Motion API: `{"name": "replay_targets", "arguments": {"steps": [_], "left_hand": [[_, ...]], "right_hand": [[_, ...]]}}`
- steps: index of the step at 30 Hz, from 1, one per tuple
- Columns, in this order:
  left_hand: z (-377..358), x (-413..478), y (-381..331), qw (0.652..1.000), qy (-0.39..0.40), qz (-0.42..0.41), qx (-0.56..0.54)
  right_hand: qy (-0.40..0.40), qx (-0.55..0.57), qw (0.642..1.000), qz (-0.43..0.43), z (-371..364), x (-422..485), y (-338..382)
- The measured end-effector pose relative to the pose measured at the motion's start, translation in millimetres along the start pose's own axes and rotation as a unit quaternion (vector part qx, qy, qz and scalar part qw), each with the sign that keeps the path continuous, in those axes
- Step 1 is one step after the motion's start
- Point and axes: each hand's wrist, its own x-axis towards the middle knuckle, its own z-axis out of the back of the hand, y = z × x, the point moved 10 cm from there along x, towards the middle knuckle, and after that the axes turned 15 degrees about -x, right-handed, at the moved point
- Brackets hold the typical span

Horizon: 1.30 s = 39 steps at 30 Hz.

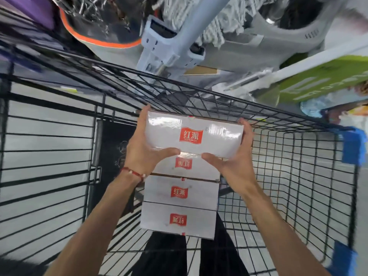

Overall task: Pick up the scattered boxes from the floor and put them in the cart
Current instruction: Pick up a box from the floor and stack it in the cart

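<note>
The black wire cart (298, 166) fills most of my view. Its mesh walls run from 9 o'clock round to 3 o'clock, with blue corner guards (354, 148) at 3 o'clock. Beyond its far rim, at 12 o'clock, is a grey mop (165, 50), and a green carton (318, 80) sits at 2 o'clock. Inside the cart three white boxes (179, 196) with red labels lie in a row, touching, from the centre down toward 6 o'clock. Over the far end of that row I hold a fourth box (194, 134). My left grip (139, 154) is curled round its 9 o'clock end and my right grip (235, 162) round its 3 o'clock end, thumbs along the near edge. A red cord bracelet (133, 173) circles my left wrist.
</note>
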Motion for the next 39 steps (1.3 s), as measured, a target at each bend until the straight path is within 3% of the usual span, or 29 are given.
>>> {"name": "replay_targets", "arguments": {"steps": [19,25,33,39], "left_hand": [[-15.6,43.1,99.9,0.993,-0.004,0.107,-0.048],[-20.5,29.0,106.2,0.987,-0.016,0.121,-0.105],[-2.3,-26.9,69.2,0.995,-0.081,0.051,-0.041],[-25.4,-100.4,9.3,0.994,-0.027,0.004,-0.103]], "right_hand": [[0.073,-0.014,0.994,-0.084,-56.7,42.4,-55.0],[0.045,0.004,0.996,-0.082,-50.7,25.1,-48.5],[-0.085,0.066,0.985,-0.131,-5.4,-55.7,-32.2],[-0.134,0.118,0.981,-0.069,31.9,-129.5,-20.4]]}}
